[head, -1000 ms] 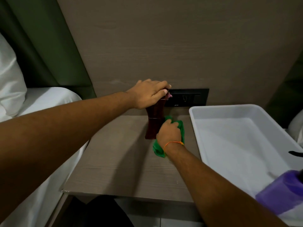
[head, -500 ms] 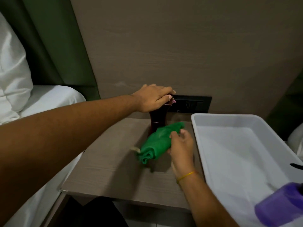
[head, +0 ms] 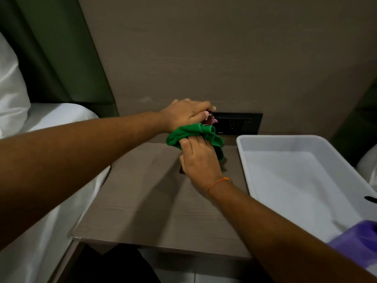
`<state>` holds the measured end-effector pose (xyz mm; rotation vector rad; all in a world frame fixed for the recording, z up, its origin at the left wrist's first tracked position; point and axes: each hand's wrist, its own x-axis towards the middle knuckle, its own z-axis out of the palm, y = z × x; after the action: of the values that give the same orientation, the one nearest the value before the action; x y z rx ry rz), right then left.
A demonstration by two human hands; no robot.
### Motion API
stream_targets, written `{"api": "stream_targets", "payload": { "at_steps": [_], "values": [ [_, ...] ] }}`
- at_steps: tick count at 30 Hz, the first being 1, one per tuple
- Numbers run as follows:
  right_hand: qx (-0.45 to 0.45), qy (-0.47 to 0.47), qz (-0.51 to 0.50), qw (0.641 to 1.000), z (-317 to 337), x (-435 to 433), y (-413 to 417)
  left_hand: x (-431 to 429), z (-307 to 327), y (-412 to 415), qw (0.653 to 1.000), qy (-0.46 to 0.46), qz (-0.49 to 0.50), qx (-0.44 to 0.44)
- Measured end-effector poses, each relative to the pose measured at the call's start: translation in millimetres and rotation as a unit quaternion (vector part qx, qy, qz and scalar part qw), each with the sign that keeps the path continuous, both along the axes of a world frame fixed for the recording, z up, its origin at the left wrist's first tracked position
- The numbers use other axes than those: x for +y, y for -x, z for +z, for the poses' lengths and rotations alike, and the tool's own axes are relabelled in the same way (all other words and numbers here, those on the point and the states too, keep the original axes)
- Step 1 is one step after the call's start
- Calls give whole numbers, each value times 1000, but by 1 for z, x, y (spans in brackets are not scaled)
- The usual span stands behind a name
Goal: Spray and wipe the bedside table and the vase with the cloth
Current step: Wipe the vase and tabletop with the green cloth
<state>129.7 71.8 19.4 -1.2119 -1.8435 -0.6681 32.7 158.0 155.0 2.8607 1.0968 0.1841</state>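
The dark red vase (head: 208, 120) stands near the back of the wood-grain bedside table (head: 146, 201), almost wholly hidden. My left hand (head: 186, 114) grips its top from above. My right hand (head: 199, 158) presses the green cloth (head: 193, 133) around the vase's upper body, just under my left hand. Only a sliver of the vase's rim and a pink bit show beside my left fingers. A purple spray bottle (head: 359, 242) lies at the lower right.
A white plastic tray (head: 244, 160) sits along the table's right side, with the purple bottle at its near end. A black socket panel (head: 240, 123) is set in the wall behind the vase. White bedding (head: 51, 123) lies to the left.
My right hand has carried the green cloth from the vase's foot up to its upper body, wrapping it. My left hand stays on the vase's top.
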Motion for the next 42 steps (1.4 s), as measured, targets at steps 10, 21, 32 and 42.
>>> {"api": "stream_targets", "payload": {
  "at_steps": [10, 21, 32, 42],
  "values": [
    [-245, 58, -102, 962, 26, 8, 16, -1, 4, -1, 1000, 29, 11, 6],
    [-251, 359, 6, 899, 2, 18, 23, 10, -4, -2, 1000, 8, -18, 1],
    [172, 788, 82, 586, 17, 35, 6, 2, -2, 0, 1000, 19, -15, -1],
    [663, 589, 171, 429, 62, -8, -77, 5, -4, 1, 1000, 15, -15, -19]
  ]
}}
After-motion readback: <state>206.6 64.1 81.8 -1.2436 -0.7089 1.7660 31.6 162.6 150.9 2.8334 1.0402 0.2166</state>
